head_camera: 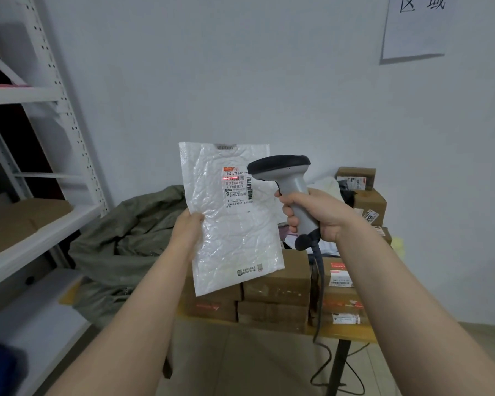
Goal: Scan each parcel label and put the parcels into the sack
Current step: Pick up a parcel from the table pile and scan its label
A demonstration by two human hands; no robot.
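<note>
crinkled white mailer (235, 224), red scan line on label (237, 185)

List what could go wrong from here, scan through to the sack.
1. The left hand holds the white mailer by one edge only; the thin bag could sag or slip before it reaches the sack.
2. The mailer is crinkled and shiny, so the red scan line on the label may misread.
3. The scanner in the right hand trails a cable past the stacked boxes; a swing might snag one.
</note>
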